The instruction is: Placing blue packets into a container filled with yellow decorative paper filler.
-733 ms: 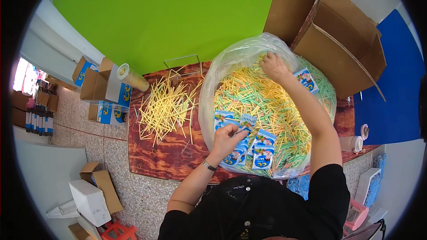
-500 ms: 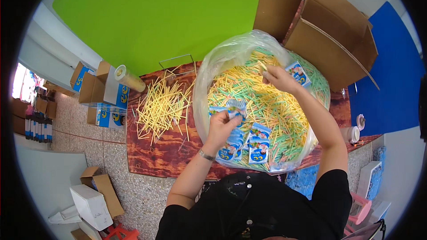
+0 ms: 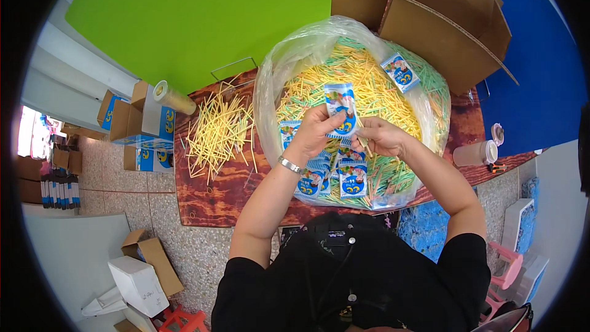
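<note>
My left hand pinches a small blue-and-white printed packet, held upright over the big clear plastic bag. Close beside the packet's lower end is my right hand, its fingers closed on what look like thin yellow sticks, mostly hidden by the fingers. Thin pastel sticks in yellow, green and pink fill the open bag. Several similar packets lie on the sticks at the near side, below my hands. One more packet rests at the bag's far right.
Loose yellow sticks are heaped on the reddish wood-pattern table, left of the bag. A round tub and blue cartons stand beyond them. Cardboard boxes are behind the bag; an open-lidded jar is at the right.
My right hand has come down and left from above the sticks to beside the packet. My left hand has raised the packet, which now stands upright. The view has shifted slightly.
</note>
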The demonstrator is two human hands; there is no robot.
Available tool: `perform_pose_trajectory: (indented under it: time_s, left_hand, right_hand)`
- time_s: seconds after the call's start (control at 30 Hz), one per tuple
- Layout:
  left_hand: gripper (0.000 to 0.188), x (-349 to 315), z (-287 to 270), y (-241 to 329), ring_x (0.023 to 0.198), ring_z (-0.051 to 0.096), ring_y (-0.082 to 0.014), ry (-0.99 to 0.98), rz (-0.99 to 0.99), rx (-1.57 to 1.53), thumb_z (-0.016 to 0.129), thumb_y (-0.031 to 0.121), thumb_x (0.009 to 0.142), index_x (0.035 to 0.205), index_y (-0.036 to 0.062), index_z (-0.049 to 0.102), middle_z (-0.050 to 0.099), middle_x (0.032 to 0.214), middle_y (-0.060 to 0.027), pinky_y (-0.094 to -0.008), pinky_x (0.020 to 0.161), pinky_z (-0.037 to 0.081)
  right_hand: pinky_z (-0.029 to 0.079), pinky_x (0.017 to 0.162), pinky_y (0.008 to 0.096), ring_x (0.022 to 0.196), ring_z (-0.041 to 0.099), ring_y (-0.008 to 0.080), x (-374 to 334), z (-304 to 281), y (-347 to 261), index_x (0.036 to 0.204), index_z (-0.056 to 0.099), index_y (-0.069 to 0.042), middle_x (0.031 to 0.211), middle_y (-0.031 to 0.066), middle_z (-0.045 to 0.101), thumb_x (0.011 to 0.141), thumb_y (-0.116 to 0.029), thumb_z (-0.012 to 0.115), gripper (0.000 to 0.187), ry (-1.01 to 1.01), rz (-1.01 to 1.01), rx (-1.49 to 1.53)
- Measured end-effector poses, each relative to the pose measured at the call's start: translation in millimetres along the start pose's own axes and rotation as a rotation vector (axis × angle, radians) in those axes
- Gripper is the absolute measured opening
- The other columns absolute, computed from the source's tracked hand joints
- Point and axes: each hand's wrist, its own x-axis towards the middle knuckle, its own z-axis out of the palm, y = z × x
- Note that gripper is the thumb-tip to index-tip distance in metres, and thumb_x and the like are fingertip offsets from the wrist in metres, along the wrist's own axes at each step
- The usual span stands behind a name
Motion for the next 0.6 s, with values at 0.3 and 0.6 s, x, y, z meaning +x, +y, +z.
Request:
perform_pose_trajectory:
  time_s: [0.3, 0.6]
  left_hand:
    - [0.019, -41, -13, -14, 0.089, 0.059, -0.0067, 0.224, 0.162, 0.338, 0.061, 0.004, 0.092, 0.111, 0.0025, 0.063, 0.066, 0.102, -0.0009, -0.0245, 0.080, 0.048]
    - [0.021, -65, -2, -9, 0.059, 0.058, -0.0150, 0.455, 0.452, 0.992, 0.078, 0.012, 0.078, 0.083, -0.0006, 0.062, 0.061, 0.068, -0.0080, -0.0279, 0.053, 0.045]
  right_hand:
    - [0.051, 0.073, 0.0310, 0.083, 0.060, 0.0122, -12, 19, -32, 0.109, 0.052, -0.011, 0.093, 0.0010, 0.061, 0.104, -0.034, 0.042, 0.026, 0.234, -0.191, -0.256]
    - [0.042, 0.059, 0.0423, 0.066, 0.057, 0.0285, -37, 75, -89, 0.093, 0.048, -0.004, 0.071, 0.0119, 0.054, 0.101, -0.029, 0.047, 0.026, 0.072, -0.410, -1.312]
